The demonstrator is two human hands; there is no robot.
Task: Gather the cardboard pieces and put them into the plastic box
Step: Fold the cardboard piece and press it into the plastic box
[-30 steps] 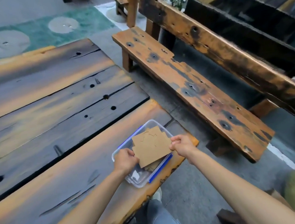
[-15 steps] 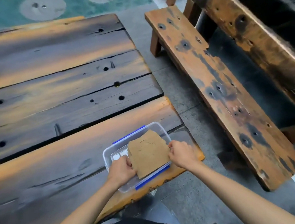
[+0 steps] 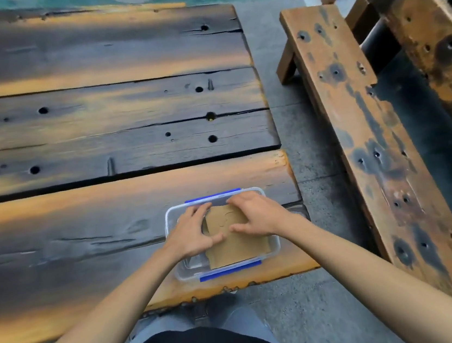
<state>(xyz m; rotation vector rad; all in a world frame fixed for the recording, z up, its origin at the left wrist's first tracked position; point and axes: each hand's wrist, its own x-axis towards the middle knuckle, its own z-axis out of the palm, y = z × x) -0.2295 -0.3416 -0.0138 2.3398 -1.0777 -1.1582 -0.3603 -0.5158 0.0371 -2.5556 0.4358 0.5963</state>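
A clear plastic box [image 3: 275,246] with blue clips stands near the right front corner of the wooden table. Brown cardboard pieces [image 3: 236,245] lie flat inside it, stacked. My left hand [image 3: 195,232] rests on the left part of the cardboard with fingers spread and pressed down. My right hand [image 3: 255,214] presses the top and right part, fingers spread flat too. Both hands reach inside the box rim. The far half of the cardboard is hidden under my hands.
The dark and orange plank table [image 3: 102,146] stretches to the left and far side. A worn wooden bench [image 3: 371,136] runs along the right, past a strip of grey concrete floor [image 3: 311,158]. My knees show below the table edge.
The cardboard, held at its edges above the box a second ago, now lies down inside it. Both hands have moved from gripping the sides to pressing flat on top. The view shifted left.
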